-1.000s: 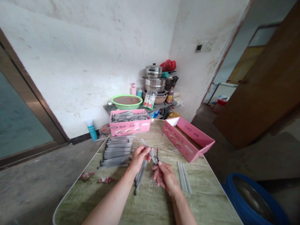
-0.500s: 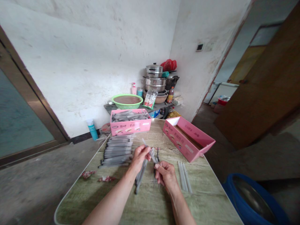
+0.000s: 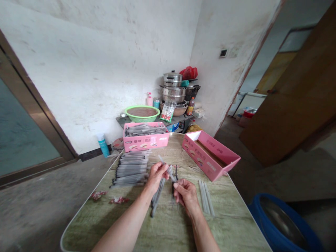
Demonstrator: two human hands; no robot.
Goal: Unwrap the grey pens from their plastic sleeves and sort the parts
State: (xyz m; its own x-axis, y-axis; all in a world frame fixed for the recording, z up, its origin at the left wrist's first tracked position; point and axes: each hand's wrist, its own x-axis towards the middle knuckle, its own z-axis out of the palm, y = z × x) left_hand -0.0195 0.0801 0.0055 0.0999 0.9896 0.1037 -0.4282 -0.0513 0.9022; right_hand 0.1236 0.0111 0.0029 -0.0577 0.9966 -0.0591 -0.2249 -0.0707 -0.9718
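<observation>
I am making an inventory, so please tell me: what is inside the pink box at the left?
The left pink box holds a heap of thin, greyish tubes. Its near wall and the upper tubes hide whatever lies deeper.

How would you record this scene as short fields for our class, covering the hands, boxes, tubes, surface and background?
Left hand: pinching a translucent tube
Right hand: fingertips at that tube's nearer end; grip unclear
Left box: pink, heaped with grey tubes
Right box: pink, set at an angle, brown interior showing
Left of hands: row of dark-tipped tubes
Right of hands: a few pale tubes
Surface: wood-patterned table
Background: green basin, stacked pots
</observation>
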